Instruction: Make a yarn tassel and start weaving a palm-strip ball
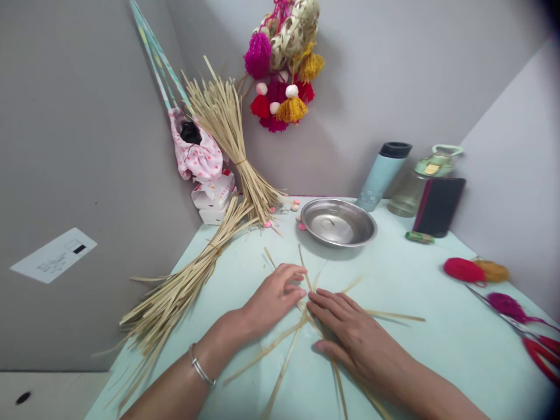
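Note:
Flat, pale tan strips, bamboo by their look, cross each other in a star-like weave [304,315] on the pale green tabletop. Their loose ends fan out in several directions. My left hand [275,291], with a silver bangle on the wrist, is at the left of the crossing. Its fingers are loosely curled, with a gap between thumb and forefinger, and the fingertips are by an upright strip. Across the right of the weave lies my right hand [345,326], palm down, fingers stretched out over the strips. It hides part of the crossing.
A steel bowl [339,223] of water stands behind the hands. Strip bundles [188,280] lie at left. At right are a tumbler [382,178], a bottle [406,189], a phone [438,207], yarn [464,270] and red-handled scissors [531,341]. Tasselled woven balls [292,36] hang on the wall.

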The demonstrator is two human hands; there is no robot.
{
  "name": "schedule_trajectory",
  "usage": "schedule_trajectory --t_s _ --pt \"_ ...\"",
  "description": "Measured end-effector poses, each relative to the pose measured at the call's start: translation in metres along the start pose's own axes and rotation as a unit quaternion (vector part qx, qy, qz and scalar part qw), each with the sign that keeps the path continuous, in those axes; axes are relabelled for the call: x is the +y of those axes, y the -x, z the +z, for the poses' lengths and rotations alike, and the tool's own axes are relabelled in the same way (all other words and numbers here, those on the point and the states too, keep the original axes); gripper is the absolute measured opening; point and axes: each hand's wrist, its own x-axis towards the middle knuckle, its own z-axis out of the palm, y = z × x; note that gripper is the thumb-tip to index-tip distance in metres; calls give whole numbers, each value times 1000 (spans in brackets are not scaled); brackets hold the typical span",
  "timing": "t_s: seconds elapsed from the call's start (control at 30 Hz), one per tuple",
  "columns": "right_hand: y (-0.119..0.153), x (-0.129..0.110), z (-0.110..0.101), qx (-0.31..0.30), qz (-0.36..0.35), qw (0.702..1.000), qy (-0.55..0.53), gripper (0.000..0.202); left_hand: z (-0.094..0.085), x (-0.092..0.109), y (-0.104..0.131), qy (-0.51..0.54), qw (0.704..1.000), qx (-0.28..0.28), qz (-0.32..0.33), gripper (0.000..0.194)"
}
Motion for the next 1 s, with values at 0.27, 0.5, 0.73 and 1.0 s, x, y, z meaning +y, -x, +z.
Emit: schedule_trajectory --t_s 0.27,0.5,0.73,1.0 --pt "0 5 3 -12 2 1000 7 54 6 0 -34 199 963 121 -136 61" --pt "1 10 4 0 -9 1000 12 52 14 2 -50 178 966 120 -147 69" --pt "3 10 4 11 -14 1000 11 51 10 -13 -59 127 968 148 -157 86" --pt "1 10 4 -7 -5 1000 25 47 7 -13 -58 150 977 71 -137 45"
